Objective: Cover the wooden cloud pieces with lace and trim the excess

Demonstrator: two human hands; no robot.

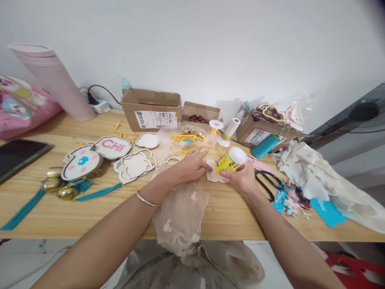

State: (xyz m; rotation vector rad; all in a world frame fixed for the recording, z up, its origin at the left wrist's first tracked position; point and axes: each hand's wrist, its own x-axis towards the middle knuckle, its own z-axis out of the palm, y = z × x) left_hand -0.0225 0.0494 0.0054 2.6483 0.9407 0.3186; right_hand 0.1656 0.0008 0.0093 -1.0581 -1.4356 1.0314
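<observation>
My right hand is closed round a yellow glue stick with a white end, tilted over a small pale flat cutout on the wooden table. With its fingers stretched out flat, my left hand presses on the left edge of that cutout; a thin silver bangle sits on that wrist. A piece of cream embroidered sheer fabric lies under my left forearm and hangs over the table's front edge.
Black scissors lie right of my right hand, beside paper scraps and white cloth. Wooden cloud-shaped frames, a "CHI" plaque, gold bells with teal tassels, cardboard boxes, yellow cord, a teal tube.
</observation>
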